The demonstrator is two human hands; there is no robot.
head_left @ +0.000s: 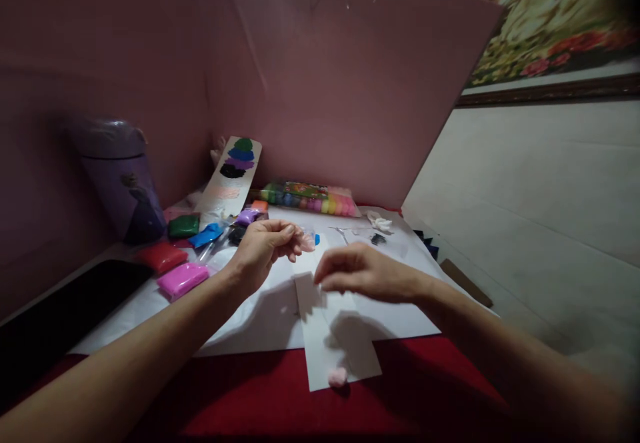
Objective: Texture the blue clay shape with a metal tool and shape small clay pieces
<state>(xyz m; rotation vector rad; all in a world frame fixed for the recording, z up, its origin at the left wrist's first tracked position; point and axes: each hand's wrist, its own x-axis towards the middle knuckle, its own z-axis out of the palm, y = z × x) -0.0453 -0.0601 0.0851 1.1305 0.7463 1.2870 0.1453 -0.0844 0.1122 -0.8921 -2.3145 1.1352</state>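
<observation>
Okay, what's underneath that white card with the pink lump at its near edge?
The white card overlaps the white sheet and, nearer the person, the red cloth. Anything directly beneath the card is covered and can't be seen.

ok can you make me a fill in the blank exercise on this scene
The ____ hand holds what looks like a clear wrapper.
The top swatch on the swatch card is ____.
A pale ____ lump lies at the near edge of the white strip.
The surface beneath the white paper is ____.

Missing words: left; green; pink; red.
</observation>
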